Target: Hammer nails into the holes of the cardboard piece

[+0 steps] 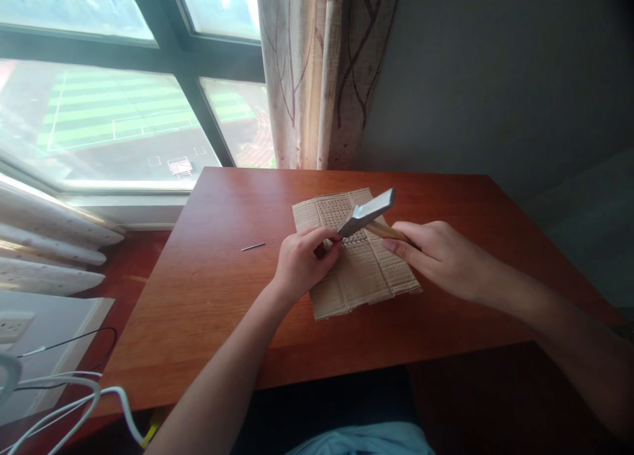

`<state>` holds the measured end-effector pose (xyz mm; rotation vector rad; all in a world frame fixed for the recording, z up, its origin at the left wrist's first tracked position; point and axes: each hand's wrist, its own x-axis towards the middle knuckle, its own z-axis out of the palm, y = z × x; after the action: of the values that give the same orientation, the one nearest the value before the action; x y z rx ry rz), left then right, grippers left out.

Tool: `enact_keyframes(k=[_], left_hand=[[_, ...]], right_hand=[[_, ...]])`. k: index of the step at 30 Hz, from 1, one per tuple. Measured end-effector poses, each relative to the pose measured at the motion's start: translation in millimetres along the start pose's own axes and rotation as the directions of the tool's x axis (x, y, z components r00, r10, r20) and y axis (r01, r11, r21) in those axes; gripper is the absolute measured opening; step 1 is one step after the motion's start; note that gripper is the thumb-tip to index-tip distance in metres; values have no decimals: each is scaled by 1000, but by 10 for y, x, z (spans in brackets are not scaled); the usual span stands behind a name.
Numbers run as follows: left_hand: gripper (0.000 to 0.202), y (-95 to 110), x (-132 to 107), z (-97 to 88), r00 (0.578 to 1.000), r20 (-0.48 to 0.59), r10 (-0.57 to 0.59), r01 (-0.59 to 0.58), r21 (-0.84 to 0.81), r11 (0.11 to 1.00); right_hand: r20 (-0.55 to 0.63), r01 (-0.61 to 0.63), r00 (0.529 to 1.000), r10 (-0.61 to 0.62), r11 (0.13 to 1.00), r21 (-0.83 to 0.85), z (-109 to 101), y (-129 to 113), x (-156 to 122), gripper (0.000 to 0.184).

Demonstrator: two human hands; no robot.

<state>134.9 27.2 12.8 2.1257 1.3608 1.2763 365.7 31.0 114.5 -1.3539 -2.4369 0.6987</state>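
A flat piece of brown cardboard (364,270) lies on the reddish wooden table (208,290), with a patch of small punched holes near its far edge. My right hand (440,253) grips the wooden handle of a hammer (369,212), whose grey metal head hovers just above the cardboard. My left hand (302,260) rests on the cardboard's left part, fingers pinched together right under the hammer head; what they pinch is too small to make out.
A loose nail (253,246) lies on the table left of the cardboard. A window and a patterned curtain (317,72) stand behind the table. White cables (74,402) and a socket sit at the lower left.
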Motion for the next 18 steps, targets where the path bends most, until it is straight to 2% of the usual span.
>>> enact_keyframes(k=[9, 15, 18], left_hand=[[7, -4, 9, -10, 1000, -10, 13, -13, 15, 1000], [7, -19, 6, 0, 1000, -10, 16, -15, 12, 1000], [7, -20, 5, 2, 1000, -4, 4, -4, 13, 1000]], right_hand=[[-50, -9, 999, 10, 1000, 7, -45, -72, -23, 41], [41, -90, 995, 91, 996, -27, -28, -96, -13, 40], [27, -94, 995, 95, 995, -32, -70, -136, -27, 39]])
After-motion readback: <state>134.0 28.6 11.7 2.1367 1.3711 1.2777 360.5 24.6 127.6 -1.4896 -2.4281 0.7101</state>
